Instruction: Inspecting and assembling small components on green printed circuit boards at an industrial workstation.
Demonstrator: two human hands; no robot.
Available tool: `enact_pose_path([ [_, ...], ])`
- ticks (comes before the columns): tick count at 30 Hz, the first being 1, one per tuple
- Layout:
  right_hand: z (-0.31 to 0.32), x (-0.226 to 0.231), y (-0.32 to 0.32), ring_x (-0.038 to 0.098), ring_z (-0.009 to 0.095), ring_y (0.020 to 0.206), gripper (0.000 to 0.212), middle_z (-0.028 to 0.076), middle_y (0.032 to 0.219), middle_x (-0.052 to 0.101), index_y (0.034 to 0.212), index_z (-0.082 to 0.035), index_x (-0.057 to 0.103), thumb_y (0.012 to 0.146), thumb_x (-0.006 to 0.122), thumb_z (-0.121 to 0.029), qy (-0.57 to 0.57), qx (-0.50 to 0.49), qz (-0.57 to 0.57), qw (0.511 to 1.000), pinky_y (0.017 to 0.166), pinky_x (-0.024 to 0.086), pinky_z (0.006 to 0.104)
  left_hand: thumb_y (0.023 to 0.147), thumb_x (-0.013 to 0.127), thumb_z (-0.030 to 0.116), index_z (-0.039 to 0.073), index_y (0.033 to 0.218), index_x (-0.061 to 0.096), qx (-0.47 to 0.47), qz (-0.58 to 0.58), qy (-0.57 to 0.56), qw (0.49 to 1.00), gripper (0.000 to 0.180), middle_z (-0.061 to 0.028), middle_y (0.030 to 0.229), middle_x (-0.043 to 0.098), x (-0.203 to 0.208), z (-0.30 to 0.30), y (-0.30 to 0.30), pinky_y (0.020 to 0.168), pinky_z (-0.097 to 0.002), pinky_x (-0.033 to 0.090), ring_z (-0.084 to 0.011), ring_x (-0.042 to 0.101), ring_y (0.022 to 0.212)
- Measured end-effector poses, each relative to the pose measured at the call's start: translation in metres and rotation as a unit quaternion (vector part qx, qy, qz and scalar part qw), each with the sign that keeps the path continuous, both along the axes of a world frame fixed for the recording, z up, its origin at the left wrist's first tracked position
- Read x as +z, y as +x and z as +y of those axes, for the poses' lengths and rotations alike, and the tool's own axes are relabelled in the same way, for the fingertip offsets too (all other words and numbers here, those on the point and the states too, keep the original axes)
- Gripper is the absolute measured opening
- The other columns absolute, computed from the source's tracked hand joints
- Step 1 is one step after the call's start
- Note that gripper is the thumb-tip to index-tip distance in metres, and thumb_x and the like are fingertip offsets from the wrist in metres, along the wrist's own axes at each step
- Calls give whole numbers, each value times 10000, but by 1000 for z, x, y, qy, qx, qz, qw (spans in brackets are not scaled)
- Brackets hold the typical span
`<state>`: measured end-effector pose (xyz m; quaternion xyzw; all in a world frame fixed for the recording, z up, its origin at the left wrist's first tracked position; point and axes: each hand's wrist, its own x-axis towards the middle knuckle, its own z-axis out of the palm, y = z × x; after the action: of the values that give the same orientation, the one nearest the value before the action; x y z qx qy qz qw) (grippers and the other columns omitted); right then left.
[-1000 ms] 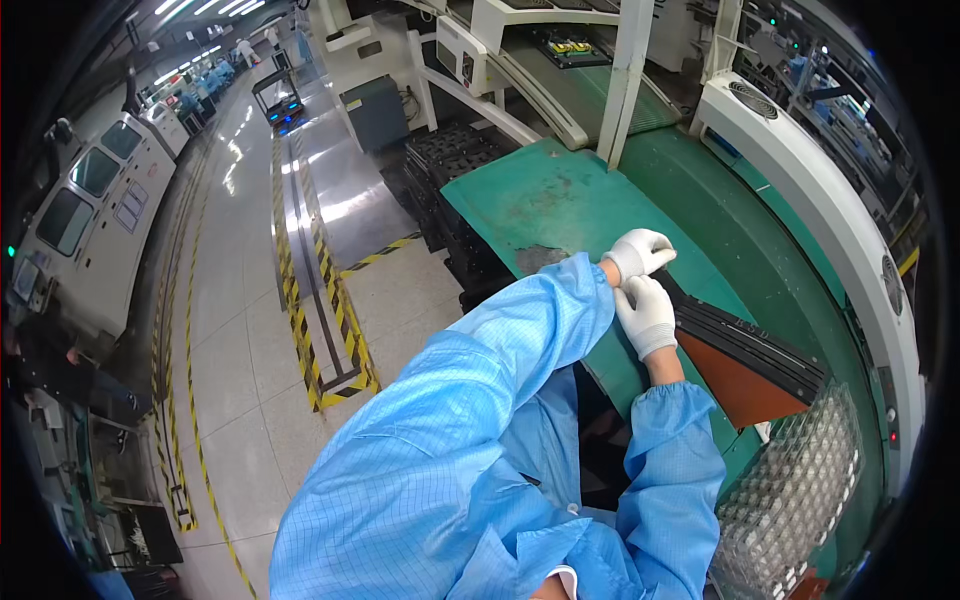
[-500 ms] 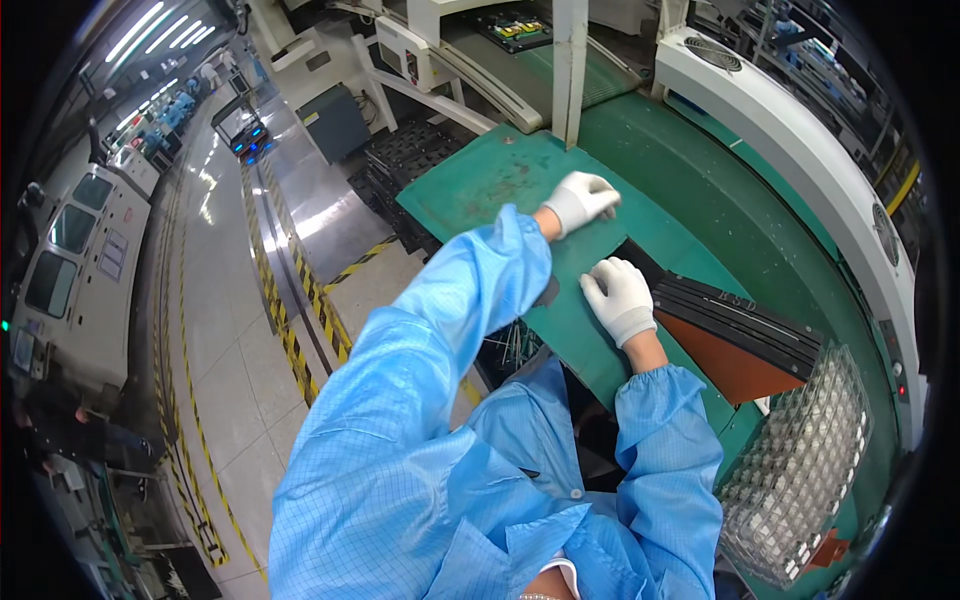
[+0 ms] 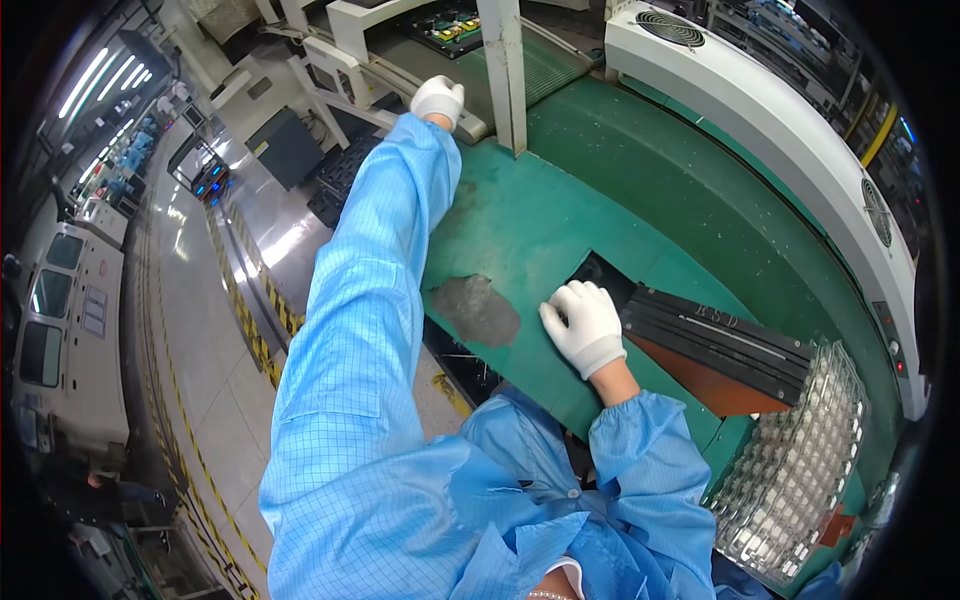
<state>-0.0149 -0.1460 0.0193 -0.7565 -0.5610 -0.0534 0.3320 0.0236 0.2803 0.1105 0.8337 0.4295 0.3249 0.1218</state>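
Just past three o'clock, there's the stack (image 3: 720, 345), black and grooved lengthwise, pale lettering on top, orange-brown down its near side! It lies slantwise on the bench (image 3: 520, 215), running from ten o'clock to four. Up near twelve, the board (image 3: 450, 33), green and yellow parts on black, sits flat on the belt (image 3: 550, 65).

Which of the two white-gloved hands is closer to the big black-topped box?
The right hand: it is just beside the black-topped box. The left hand is much farther off, by the conveyor.
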Motion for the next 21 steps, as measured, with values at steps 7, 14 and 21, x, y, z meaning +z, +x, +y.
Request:
enact_pose_path([
  [7,4,4,3,558,300,721,215,91,710,531,679,-102,552,800,698,-203,23,11,7,1000,666,418,430,866,650,430,164,1271,627,57,179,69,980,484,-151,1227,678,21,55,55,981,-455,507,-347,634,1151],
  [14,6,9,9,533,264,714,205,62,714,523,681,-113,558,781,731,-159,-1,20,31,999,656,395,388,894,625,360,225,1306,606,73,234,71,967,434,-106,1354,598,10,98,90,1013,-463,466,-300,552,1271],
  [21,9,11,16,533,259,692,201,56,706,519,689,-108,566,781,737,-160,-14,21,52,998,657,401,386,983,500,289,200,1274,600,68,245,67,965,320,-106,1301,624,4,109,114,1006,-461,453,-296,570,1246],
])
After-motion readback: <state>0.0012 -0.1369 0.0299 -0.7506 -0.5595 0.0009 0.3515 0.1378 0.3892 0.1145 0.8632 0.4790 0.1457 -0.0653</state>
